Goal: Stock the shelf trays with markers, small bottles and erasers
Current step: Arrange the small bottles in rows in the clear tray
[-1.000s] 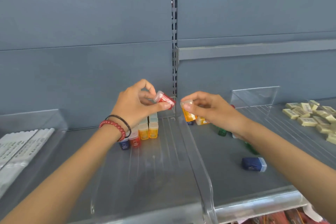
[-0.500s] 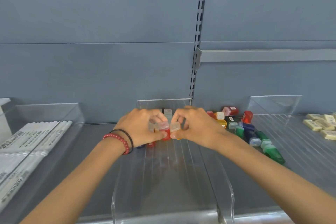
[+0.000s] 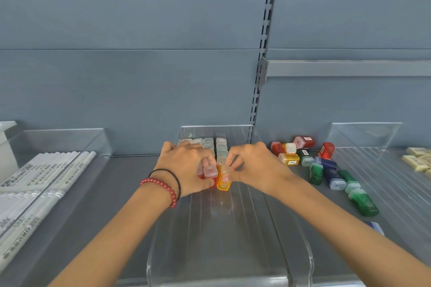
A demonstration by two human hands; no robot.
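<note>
Red bottle (image 3: 210, 174), clear cap, standing upright, pinched by left hand (image 3: 186, 168) — orange bottle (image 3: 224, 186) just beside, cap up too, pinched by right hand (image 3: 255, 168), inside clear tray (image 3: 210, 240).

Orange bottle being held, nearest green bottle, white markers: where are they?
held orange bottle (image 3: 222, 186): head view, its orange body.
nearest green bottle (image 3: 365, 204): head view, its green body.
white markers (image 3: 58, 170): head view, middle of one barrel.
</note>
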